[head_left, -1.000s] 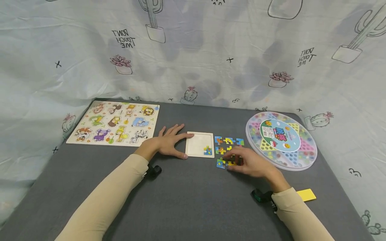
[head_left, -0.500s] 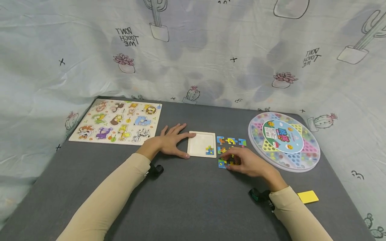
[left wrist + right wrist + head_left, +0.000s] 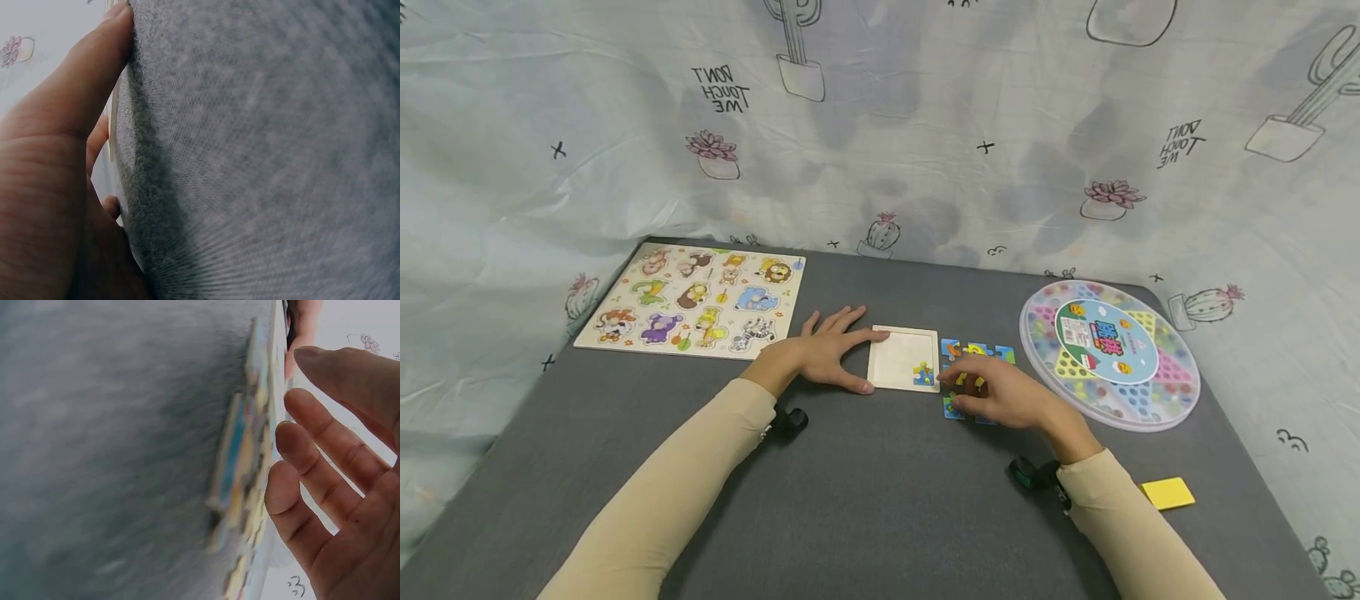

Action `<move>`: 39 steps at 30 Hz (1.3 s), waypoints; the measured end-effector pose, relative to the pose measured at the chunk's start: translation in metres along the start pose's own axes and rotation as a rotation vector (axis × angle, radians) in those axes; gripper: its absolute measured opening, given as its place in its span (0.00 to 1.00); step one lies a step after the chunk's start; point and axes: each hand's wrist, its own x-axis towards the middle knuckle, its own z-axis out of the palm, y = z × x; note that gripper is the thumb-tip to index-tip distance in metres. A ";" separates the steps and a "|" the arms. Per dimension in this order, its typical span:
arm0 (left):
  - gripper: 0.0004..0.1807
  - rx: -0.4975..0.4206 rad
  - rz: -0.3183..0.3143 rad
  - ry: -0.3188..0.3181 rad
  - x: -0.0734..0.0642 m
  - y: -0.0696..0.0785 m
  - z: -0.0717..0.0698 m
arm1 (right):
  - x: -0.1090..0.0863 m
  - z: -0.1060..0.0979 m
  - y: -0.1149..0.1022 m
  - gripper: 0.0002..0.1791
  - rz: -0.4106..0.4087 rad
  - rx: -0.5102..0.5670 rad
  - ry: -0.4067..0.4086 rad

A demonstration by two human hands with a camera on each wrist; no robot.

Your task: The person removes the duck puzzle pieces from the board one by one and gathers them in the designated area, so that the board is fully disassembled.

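Note:
A square wooden puzzle tray (image 3: 892, 360) lies mid-table, with one joined bit of blue and yellow jigsaw (image 3: 922, 374) in its lower right corner. My left hand (image 3: 826, 357) lies spread at the tray's left side, index fingertip on the upper left edge and thumb at the lower left corner. Just right of the tray lie several loose jigsaw pieces (image 3: 1004, 355) in rows. Over them hovers my right hand (image 3: 1000, 393), thumb and fingers apart; it covers some pieces. In the right wrist view, the relaxed fingers (image 3: 299, 449) show nothing between them and the thumb.
An animal peg-puzzle board (image 3: 730, 292) lies at the back left. A round game board (image 3: 1180, 358) with a clear, colourful rim is at the right, close to the right hand. A yellow card-like piece (image 3: 1168, 493) lies beside the right sleeve. A patterned curtain (image 3: 925, 125) stands behind the table.
My right hand has shifted slightly left, and its thumb and fingertips have spread apart above the pieces. The left hand keeps its place by the tray. The head view has turned slightly.

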 end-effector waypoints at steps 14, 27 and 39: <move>0.54 -0.008 -0.011 -0.003 0.007 -0.005 0.005 | 0.028 0.003 -0.006 0.19 -0.006 0.030 0.032; 0.54 -0.006 -0.007 -0.001 0.006 -0.004 0.005 | 0.036 0.003 -0.007 0.22 0.056 -0.045 -0.010; 0.54 -0.010 -0.011 -0.001 0.004 -0.003 0.004 | 0.037 0.004 -0.005 0.18 -0.035 -0.027 0.055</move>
